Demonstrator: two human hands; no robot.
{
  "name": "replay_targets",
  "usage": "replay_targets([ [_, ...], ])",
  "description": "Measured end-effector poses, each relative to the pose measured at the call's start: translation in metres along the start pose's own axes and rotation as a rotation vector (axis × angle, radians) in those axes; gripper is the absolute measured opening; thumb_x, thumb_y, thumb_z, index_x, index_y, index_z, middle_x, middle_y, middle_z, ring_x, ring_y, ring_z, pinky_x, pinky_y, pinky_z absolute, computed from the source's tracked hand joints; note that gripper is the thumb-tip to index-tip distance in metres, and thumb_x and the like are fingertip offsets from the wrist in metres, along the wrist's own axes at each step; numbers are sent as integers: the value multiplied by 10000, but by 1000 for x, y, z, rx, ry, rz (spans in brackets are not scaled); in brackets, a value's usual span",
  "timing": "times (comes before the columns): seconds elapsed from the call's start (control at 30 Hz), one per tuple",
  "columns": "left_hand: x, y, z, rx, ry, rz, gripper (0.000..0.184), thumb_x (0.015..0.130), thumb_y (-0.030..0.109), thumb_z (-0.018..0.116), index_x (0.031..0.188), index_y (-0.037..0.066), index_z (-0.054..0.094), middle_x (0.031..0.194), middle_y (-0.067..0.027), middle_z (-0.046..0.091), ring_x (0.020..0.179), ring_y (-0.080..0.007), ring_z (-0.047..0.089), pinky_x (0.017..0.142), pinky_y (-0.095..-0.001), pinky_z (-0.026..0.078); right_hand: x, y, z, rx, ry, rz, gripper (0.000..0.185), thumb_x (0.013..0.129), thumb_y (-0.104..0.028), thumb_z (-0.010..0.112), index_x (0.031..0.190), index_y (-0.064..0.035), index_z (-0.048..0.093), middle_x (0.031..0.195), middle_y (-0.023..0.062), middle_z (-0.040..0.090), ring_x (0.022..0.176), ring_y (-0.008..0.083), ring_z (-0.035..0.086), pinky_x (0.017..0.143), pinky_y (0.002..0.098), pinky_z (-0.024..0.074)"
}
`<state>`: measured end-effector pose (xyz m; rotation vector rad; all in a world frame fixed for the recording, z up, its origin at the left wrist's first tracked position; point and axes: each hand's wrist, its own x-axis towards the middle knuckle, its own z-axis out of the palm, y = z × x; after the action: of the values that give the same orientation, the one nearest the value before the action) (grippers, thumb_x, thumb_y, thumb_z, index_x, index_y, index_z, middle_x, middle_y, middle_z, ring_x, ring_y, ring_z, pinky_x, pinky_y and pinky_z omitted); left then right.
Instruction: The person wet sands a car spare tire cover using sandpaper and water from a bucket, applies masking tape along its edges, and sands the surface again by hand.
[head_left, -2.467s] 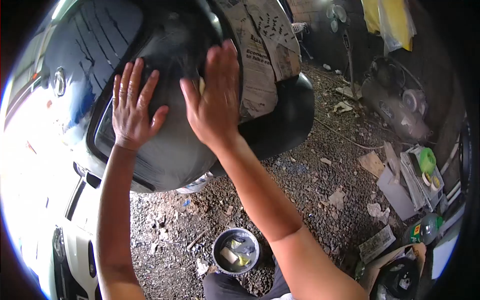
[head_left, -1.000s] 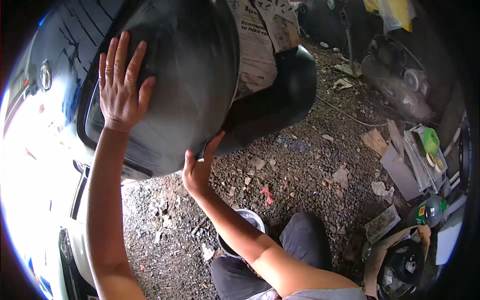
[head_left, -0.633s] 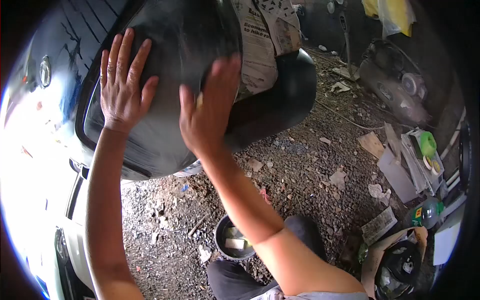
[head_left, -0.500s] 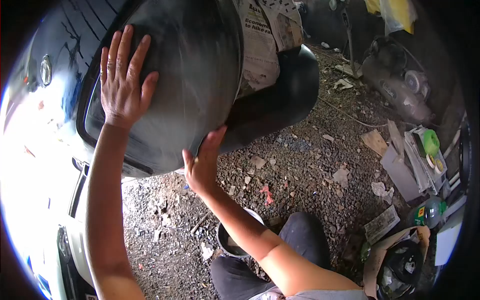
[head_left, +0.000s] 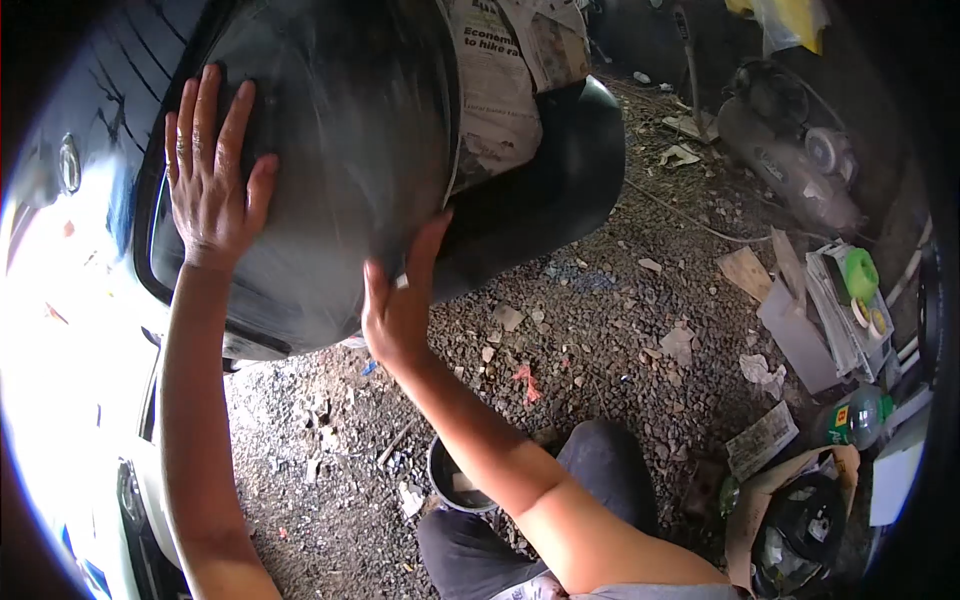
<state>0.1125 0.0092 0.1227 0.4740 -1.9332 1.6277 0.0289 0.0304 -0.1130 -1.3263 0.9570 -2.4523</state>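
A dark, dull car body panel (head_left: pixel 330 190) with pale smears fills the upper left. My left hand (head_left: pixel 215 180) lies flat on its left side, wet, fingers spread. My right hand (head_left: pixel 402 300) is at the panel's lower right edge, thumb and fingers bent around something. A small pale bit shows beside the thumb; the rest is hidden behind the fingers. Printed newspaper (head_left: pixel 495 95) covers the part to the right of the panel, above a black curved bumper piece (head_left: pixel 560 185).
A round tub (head_left: pixel 437 478) stands on the gravel (head_left: pixel 620 340), partly behind my right forearm. On the right are a stack of papers (head_left: pixel 848 330), a plastic bottle (head_left: pixel 853 418) and an open carton (head_left: pixel 748 520). A dusty machine (head_left: pixel 790 165) sits farther back.
My right hand has swept up and down the panel's right side and is now low at its edge. My left hand stays flat on the panel, while the whole view has shifted slightly.
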Motion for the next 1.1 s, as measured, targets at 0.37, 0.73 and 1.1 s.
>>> replay_targets([
  [0.37, 0, -1, 3, 4, 20, 23, 590, 1007, 472, 393, 1510, 164, 395, 1595, -139, 321, 1473, -360, 288, 1198, -537, 197, 203, -77, -25, -62, -98, -355, 666, 1038, -400, 400, 1465, 92, 263, 1534, 291, 267, 1431, 429, 257, 1210, 467, 195],
  [0.73, 1, 0, 7, 5, 61, 39, 587, 1020, 490, 348, 1509, 171, 408, 1581, -144, 347, 1473, -360, 294, 1198, -541, 196, -28, -9, 4, 391, 7, 374, 883, 1050, -493, 372, 1528, 103, -71, 1606, 313, 86, 1506, 365, 140, 1222, 368, 112],
  [1.1, 83, 101, 29, 117, 117, -327, 912, 815, 576, 684, 1519, 100, 353, 1597, -210, 265, 1502, -379, 192, 1203, -578, 134, -190, 45, -166, 102, -858, 684, 625, 1067, -350, 374, 1519, 54, 222, 1570, 288, 259, 1453, 377, 309, 1188, 395, 268],
])
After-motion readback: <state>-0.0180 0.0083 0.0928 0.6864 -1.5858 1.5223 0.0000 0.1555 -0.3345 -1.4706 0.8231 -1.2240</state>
